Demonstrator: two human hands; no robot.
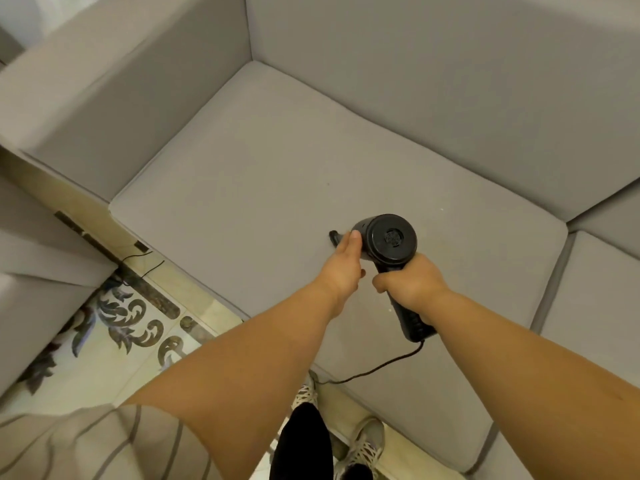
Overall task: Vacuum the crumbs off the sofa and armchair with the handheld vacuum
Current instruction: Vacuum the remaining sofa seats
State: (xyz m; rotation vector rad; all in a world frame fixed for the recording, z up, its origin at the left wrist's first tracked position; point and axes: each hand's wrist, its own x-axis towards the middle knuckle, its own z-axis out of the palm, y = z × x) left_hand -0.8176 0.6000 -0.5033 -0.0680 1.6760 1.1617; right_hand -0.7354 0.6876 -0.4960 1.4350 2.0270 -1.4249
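A black handheld vacuum (391, 239) points down at the grey sofa seat cushion (277, 188), its round rear cap facing me. My right hand (410, 284) grips its handle. My left hand (343, 268) rests against the vacuum's left side near the nozzle (334, 237), fingers mostly straight. The nozzle tip touches the cushion and is partly hidden by my left hand. A few pale crumbs (441, 209) and a dark speck (328, 184) lie on the cushion. The vacuum's black cord (374, 368) trails from the handle over the cushion's front edge.
The sofa's left armrest (114, 109) and backrest (433, 81) enclose the seat. A second seat cushion (595, 306) lies to the right. Another grey upholstered piece (38, 282) stands at the left. Patterned tile floor (114, 341) with thin cables (145, 261) is below; my shoes (363, 445) stand by the sofa front.
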